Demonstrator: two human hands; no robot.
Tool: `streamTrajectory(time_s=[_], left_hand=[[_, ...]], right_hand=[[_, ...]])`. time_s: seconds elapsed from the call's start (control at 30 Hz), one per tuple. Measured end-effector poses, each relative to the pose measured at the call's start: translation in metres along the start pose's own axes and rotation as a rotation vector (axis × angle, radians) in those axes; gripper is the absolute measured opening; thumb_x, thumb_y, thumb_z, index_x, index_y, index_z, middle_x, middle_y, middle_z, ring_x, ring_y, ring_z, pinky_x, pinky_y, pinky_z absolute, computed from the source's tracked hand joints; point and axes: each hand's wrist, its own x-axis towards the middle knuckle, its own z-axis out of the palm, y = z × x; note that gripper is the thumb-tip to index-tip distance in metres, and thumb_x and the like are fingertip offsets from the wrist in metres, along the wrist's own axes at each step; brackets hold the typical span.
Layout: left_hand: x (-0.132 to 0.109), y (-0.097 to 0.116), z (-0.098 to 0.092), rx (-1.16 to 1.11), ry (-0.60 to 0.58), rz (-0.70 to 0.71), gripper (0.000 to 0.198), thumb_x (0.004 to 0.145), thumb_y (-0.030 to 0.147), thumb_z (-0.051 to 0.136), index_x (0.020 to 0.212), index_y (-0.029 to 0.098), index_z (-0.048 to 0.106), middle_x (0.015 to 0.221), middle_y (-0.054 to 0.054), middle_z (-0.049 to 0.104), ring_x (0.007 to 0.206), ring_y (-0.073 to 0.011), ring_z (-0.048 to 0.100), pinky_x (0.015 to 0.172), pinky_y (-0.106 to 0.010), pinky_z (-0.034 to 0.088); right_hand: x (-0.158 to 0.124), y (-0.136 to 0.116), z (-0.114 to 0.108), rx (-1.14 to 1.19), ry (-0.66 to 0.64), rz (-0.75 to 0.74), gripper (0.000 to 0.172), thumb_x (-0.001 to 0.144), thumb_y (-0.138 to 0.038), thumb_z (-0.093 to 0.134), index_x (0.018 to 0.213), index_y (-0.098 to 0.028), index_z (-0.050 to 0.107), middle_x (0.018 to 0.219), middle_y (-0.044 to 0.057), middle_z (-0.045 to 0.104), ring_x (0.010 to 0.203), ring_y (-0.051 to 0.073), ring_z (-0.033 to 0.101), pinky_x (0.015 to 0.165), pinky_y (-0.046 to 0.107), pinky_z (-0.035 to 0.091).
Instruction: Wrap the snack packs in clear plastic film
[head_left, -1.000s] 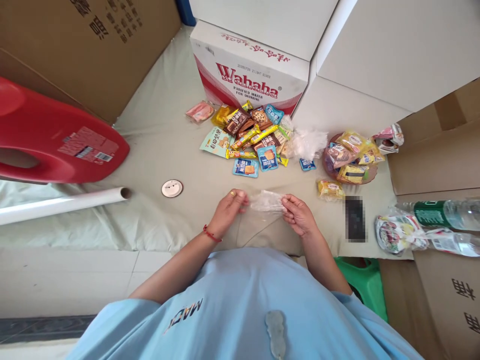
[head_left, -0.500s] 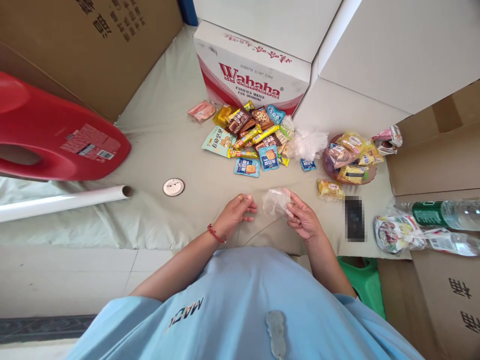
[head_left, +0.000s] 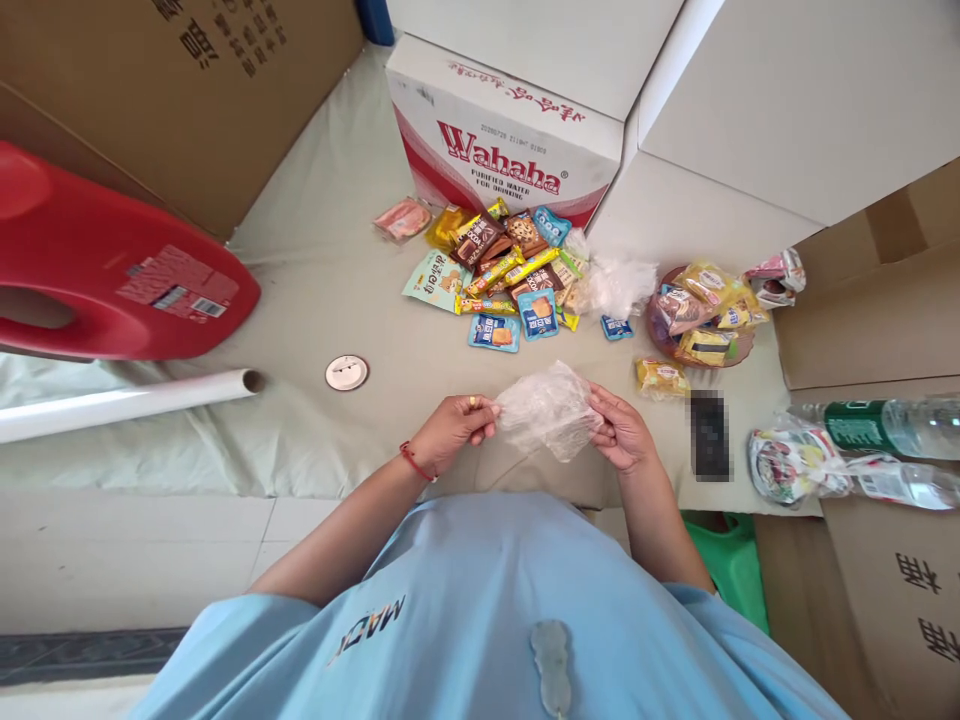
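A thin, clear plastic bag [head_left: 547, 412] is stretched out between my two hands above the near part of the covered table. My left hand [head_left: 459, 430] pinches its left edge between thumb and fingers. On the opposite side, my right hand [head_left: 616, 425] has its fingers closed on the right edge. The bag looks crumpled and I see nothing inside it. Just beyond lies a heap of wrapped snacks [head_left: 504, 262], with blue snack packets [head_left: 538, 314] at its front. More crumpled clear plastic bags [head_left: 616, 286] rest against the heap's right side.
At right are a bowl of wrapped snacks [head_left: 742, 352], a yellow-wrapped snack [head_left: 661, 377], a blurred dark object [head_left: 709, 435] and plastic bottles [head_left: 922, 430]. A round pin badge [head_left: 347, 373], white tube [head_left: 127, 403] and red jug [head_left: 112, 270] lie left. A Wahaha carton [head_left: 502, 130] stands behind.
My left hand has closed on the bag's left edge; before, it was free beside it. The bag, earlier bunched at my right hand, is now spread wider, and my hands are slightly farther apart.
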Motion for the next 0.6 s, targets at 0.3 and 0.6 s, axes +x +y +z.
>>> streamTrajectory(time_s=[0.3,0.6], left_hand=[[0.0,0.0,-0.008,-0.071,0.1,0.035,0.048,0.072,0.065,0.077,0.069,0.02,0.06,0.053,0.004,0.052,0.046,-0.0075,0.035,0.048,-0.025,0.027],[-0.002,-0.002,-0.01,-0.027,0.128,0.053,0.051,0.074,0.069,0.075,0.068,0.021,0.058,0.052,0.005,0.048,0.048,-0.0091,0.036,0.05,-0.026,0.027]], right_hand=[[0.004,0.024,-0.003,-0.988,0.285,-0.779,0.05,0.089,-0.05,0.073,0.132,-0.026,0.063,0.117,0.009,0.063,0.092,0.021,0.06,0.084,0.038,0.055],[0.015,0.048,0.019,-1.318,0.047,-0.878,0.05,0.094,-0.045,0.069,0.139,-0.026,0.059,0.133,0.016,0.056,0.123,0.031,0.054,0.103,0.051,0.051]])
